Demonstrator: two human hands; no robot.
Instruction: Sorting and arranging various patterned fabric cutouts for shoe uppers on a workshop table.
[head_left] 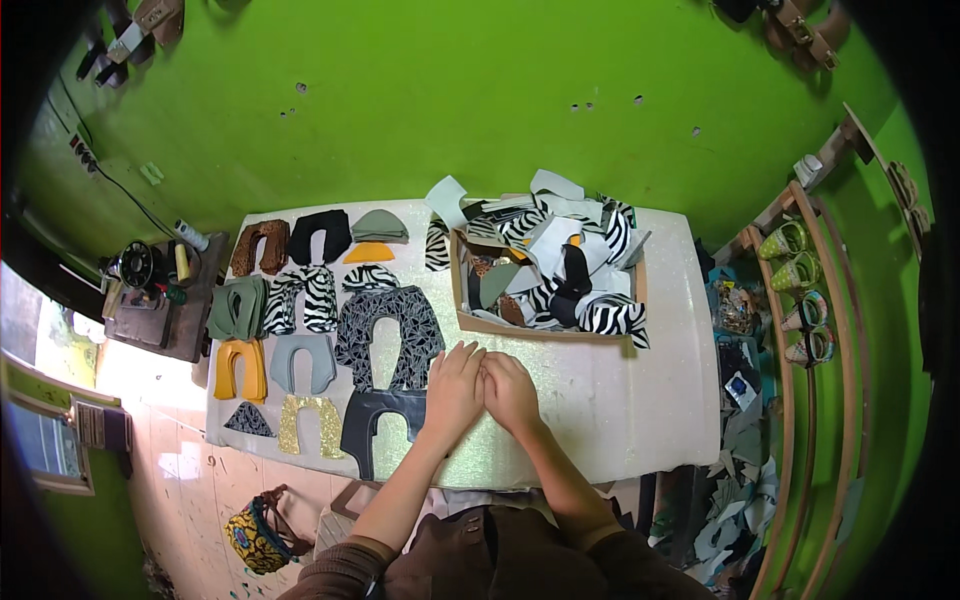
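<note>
The left hand and right hand are laid together over the counter, each grip released, nothing seen held. The cardboard box of cut pieces is set just beyond, offset rightward, long axis left-to-right; the black-and-grey arch stack is placed nearer the left hand. Counted: one box, nine arch-shaped piles, three rounded piles, one triangular pile.

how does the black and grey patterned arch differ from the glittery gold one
The patterned arch is larger than the gold arch. The patterned arch is black and grey; the gold arch glitters. The patterned arch lies nearer the left hand than the gold arch. Both are U-shaped.
</note>
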